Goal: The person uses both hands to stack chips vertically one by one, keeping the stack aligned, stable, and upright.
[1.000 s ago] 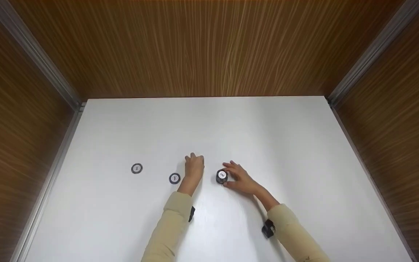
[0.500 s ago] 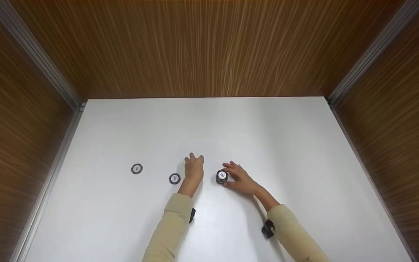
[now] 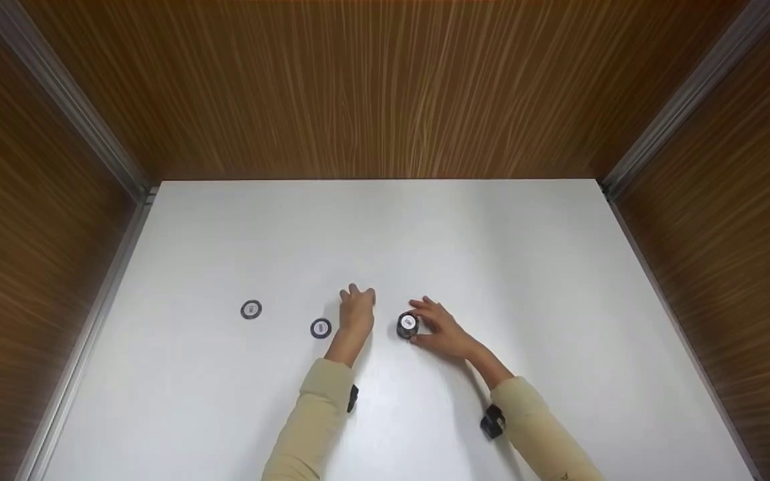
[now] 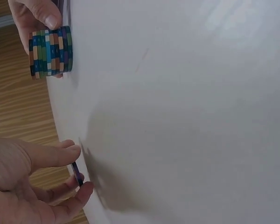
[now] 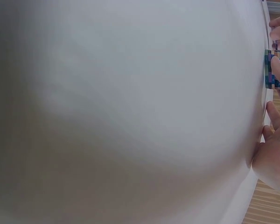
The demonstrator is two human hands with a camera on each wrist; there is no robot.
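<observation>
A stack of poker chips [image 3: 408, 323] stands on the white table [image 3: 532, 267], its top chip bearing a white centre label. Striped edges in blue, green, orange and purple show on the stack [image 4: 51, 52] in the left wrist view. My right hand [image 3: 448, 334] grips its right side between thumb and fingers. To the left, my left hand [image 3: 357, 312] pinches a single dark poker chip [image 4: 77, 174], seen edge-on between thumb and fingertips, just over the table. The hand hides that chip in the head view.
Two loose poker chips lie flat to the left: a dark blue-rimmed chip [image 3: 321, 328] beside my left wrist and a grey-rimmed chip [image 3: 251, 309] farther out. Wood-grain panels [image 3: 385, 87] border the table at the back and both sides.
</observation>
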